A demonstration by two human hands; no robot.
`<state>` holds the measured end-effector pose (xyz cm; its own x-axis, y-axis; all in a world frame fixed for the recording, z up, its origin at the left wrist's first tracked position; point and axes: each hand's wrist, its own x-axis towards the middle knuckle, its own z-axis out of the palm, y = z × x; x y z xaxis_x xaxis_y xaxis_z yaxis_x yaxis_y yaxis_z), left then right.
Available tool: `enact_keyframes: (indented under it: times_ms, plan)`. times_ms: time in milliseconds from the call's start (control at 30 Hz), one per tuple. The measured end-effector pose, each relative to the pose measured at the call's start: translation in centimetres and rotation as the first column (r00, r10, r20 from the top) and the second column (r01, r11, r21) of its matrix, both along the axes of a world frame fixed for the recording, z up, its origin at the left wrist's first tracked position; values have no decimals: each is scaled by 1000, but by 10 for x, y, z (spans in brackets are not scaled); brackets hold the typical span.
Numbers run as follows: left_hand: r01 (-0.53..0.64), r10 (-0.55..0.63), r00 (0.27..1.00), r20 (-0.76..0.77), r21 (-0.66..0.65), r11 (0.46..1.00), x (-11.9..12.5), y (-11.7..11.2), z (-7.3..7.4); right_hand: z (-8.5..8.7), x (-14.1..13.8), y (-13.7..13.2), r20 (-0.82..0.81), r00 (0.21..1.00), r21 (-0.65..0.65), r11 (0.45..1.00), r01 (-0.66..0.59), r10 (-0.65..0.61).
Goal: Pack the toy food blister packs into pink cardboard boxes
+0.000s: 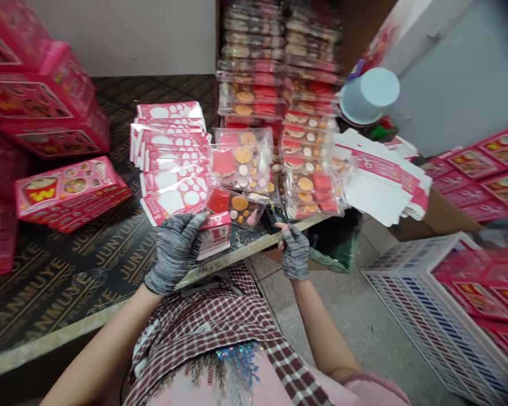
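Note:
My left hand [175, 251], in a grey knit glove, is closed around a small pink and white carton [214, 234] at the near edge of the dark table [68, 270]. My right hand [295, 251], also gloved, hovers at the table edge just below clear plastic toy trays [311, 194]; its fingers are curled and nothing shows in them. Behind the carton lies a fanned pile of flat pink carton blanks [171, 158], and more clear trays with red and orange pieces [241, 163] lie beside it.
Finished pink boxes [70, 192] sit on the table's left, with taller stacks [38, 96] behind. A high stack of clear trays [279, 62] rises at the back. Flat white blanks [381, 180] lie to the right. A white crate [410, 293] with pink boxes stands on the floor.

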<state>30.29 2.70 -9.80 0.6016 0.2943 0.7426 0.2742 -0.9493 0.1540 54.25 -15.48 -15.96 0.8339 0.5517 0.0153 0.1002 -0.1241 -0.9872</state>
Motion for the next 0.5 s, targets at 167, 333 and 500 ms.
enact_keyframes:
  times_ms: [167,333,500]
  plan:
    - [-15,14,1000,-16,-60,998,-6,-5,-2,59,-72,32,-341,711,350,785,-511,615]
    - [52,-54,999,-9,-118,992,-15,-5,-1,67,-97,62,-518,461,478,691,-543,720]
    - [156,-166,985,-51,-166,974,-18,-5,6,59,-97,65,-559,428,489,699,-521,710]
